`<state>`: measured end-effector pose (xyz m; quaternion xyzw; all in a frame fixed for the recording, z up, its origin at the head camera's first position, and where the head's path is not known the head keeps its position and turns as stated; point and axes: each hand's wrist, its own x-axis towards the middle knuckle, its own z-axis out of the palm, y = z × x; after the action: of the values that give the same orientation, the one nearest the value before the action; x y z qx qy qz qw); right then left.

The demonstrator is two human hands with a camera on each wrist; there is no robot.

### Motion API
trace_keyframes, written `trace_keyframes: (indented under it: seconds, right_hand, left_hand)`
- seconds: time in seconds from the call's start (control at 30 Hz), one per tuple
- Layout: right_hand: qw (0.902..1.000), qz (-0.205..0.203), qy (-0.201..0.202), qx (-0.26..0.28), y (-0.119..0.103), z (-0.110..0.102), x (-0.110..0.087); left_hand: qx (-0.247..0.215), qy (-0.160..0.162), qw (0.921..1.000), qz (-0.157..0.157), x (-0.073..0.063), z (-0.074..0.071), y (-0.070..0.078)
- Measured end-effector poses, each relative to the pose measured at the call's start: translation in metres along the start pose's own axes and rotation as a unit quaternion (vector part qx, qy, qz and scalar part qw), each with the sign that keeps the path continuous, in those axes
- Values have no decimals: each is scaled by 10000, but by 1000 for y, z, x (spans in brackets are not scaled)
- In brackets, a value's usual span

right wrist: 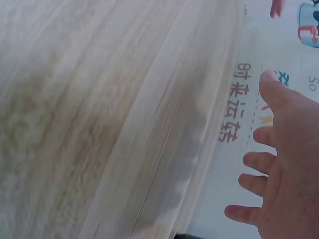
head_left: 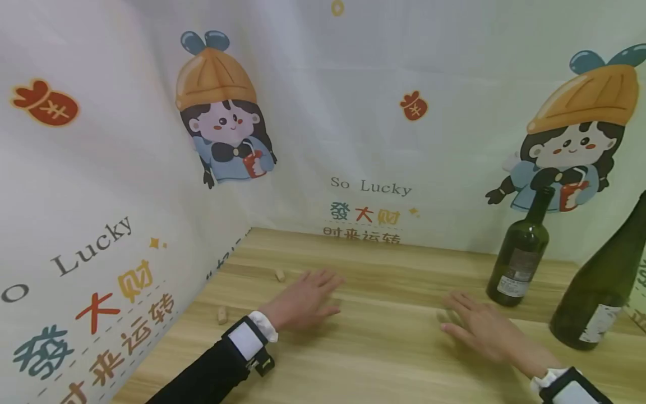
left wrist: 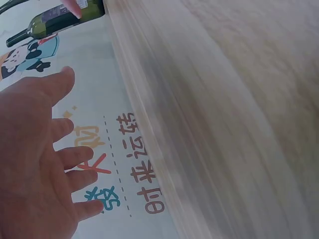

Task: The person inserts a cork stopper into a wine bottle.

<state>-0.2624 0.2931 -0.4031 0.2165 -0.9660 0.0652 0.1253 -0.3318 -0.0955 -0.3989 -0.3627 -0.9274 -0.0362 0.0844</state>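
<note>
My left hand (head_left: 303, 302) is held over the wooden table (head_left: 373, 359), palm down with fingers spread and nothing in it. Two small corks, one (head_left: 280, 275) just beyond its wrist and another (head_left: 222, 315) to its left, lie on the wood. My right hand (head_left: 484, 331) is also empty, its fingers extended and pointing inward. Closest to that hand stands an upright dark green wine bottle (head_left: 516, 258) with a label. Further right is a larger green bottle (head_left: 595, 292). Both wrist views show bare palms, the left (left wrist: 40, 159) and the right (right wrist: 294, 164).
A white cloth backdrop (head_left: 298, 140) printed with cartoon girls and lettering rises behind the table and along its left side. The table's back edge meets this cloth. The larger bottle stands near the right edge of the head view.
</note>
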Motion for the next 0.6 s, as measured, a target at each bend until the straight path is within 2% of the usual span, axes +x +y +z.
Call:
trace_keyframes:
  seconds: [0.17,0.23,0.37,0.6]
  right_hand:
    - [9991,350,200,-97,12,-9,0]
    - [9974,638,311,-141,18,-16,-1]
    - [9918,1118,603,-155,31,-33,1]
    - [9783,1868,876,171,41,-64,5]
  left_hand:
    - [-152,243,9995,-144,-1,-3,-5]
    - [-166,393,9989,-181,-2,-5,-9]
    - [-182,664,9974,-204,-5,-8,-17]
    - [-176,865,9944,-581,-13,-9,-33]
